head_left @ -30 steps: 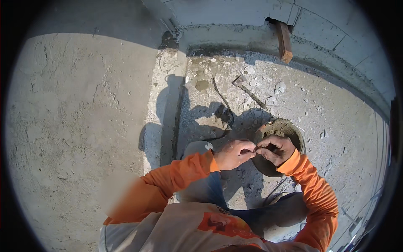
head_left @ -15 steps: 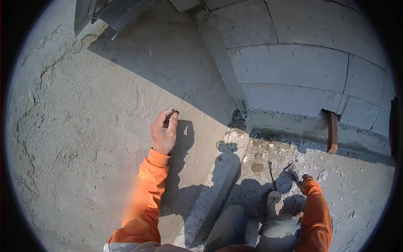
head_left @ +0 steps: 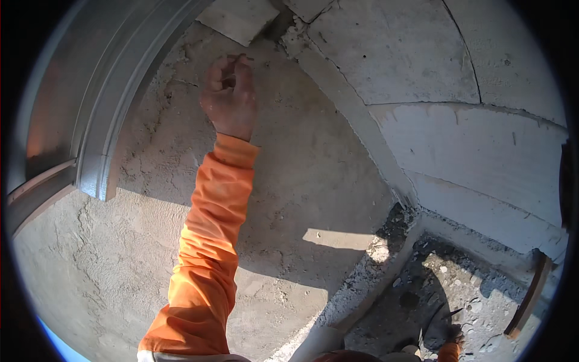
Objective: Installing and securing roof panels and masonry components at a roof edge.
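My left hand reaches far forward, in the shade, over the rough grey plaster surface. Its thumb and fingertips pinch a short, thin brown piece, nail-like in shape. A pale block lies just beyond the fingers. Low at the right, my right hand is small and dim, its fingers apparently curled. Close to it shows a dark pointed tip; what the hand holds is too unclear to name.
A grey metal frame curves along the left. White block wall rises at the right, with a brown strip sticking out low down. Rubble covers the ground by my right hand. A pale ledge runs between.
My left hand has moved forward and up, from sunlight into shade, still pinching. The view has shifted, bringing the metal frame further in and leaving my right hand near the lower edge.
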{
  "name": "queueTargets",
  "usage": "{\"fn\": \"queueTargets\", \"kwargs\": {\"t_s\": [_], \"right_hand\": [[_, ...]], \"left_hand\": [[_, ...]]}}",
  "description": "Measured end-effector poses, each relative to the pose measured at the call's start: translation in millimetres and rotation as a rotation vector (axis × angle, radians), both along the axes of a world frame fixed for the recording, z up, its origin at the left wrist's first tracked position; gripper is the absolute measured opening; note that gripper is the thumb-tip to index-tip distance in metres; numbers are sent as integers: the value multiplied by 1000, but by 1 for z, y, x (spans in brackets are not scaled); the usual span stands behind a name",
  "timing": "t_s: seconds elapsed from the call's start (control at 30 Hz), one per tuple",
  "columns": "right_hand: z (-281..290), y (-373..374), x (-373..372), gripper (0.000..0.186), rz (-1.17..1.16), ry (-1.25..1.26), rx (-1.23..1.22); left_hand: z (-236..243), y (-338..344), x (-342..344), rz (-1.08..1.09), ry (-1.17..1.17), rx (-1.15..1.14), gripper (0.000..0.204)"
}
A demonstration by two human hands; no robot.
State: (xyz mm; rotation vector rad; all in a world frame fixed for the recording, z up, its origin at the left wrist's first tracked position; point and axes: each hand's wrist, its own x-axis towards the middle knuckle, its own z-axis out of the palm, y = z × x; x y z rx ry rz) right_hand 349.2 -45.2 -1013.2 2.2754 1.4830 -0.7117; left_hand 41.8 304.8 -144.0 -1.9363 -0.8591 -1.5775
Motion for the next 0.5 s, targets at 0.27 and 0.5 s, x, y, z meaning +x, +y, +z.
{"fn": "queueTargets", "kwargs": {"t_s": [0.27, 0.5], "right_hand": [[76, 47, -20, 49, -254, 324, -119], [176, 98, -22, 42, -407, 865, 75]], "left_hand": [[85, 60, -36, 198, 148, 173, 21], [79, 67, -42, 42, 76, 79, 15]]}}
